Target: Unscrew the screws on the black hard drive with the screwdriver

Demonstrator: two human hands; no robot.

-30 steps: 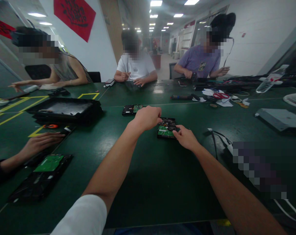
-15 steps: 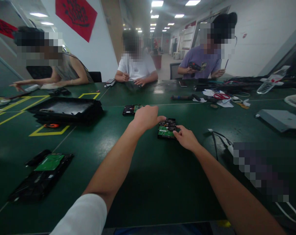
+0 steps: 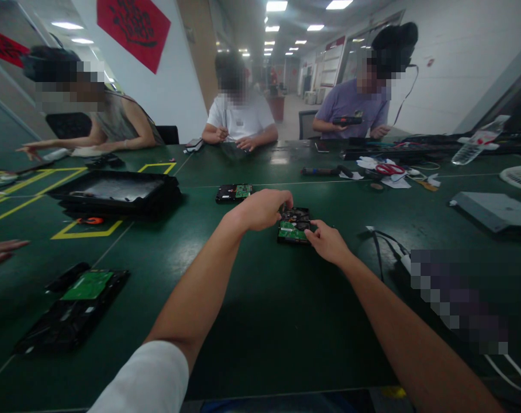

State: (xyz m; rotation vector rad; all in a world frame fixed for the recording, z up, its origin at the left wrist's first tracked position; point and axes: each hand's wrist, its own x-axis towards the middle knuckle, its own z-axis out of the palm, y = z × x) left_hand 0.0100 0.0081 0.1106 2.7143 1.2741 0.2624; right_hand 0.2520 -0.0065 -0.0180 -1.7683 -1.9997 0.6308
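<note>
A hard drive point(image 3: 294, 232) lies flat on the green table in front of me, its green circuit board turned upward. My right hand point(image 3: 329, 242) grips its right edge with thumb and forefinger. Over its far left corner is my left hand point(image 3: 264, 209), palm down, the fingers curled and closed; whatever they hold, if anything, is hidden behind the hand. Just beyond my left hand, a second hard drive point(image 3: 231, 194) rests board side up. Another black device with a green board point(image 3: 88, 285) lies at the near left.
Stacked black trays point(image 3: 118, 189) stand at the left. A co-worker's hand point(image 3: 2, 252) reaches in from the left edge. At the right are a grey metal box point(image 3: 497, 210), cables point(image 3: 385, 241) and a plastic bottle point(image 3: 479, 140). Three people sit across the table.
My left hand has turned and shifted slightly, its outstretched thumb or finger now bent down at the drive. My right hand stays put. A co-worker's hand has appeared at the left edge.
</note>
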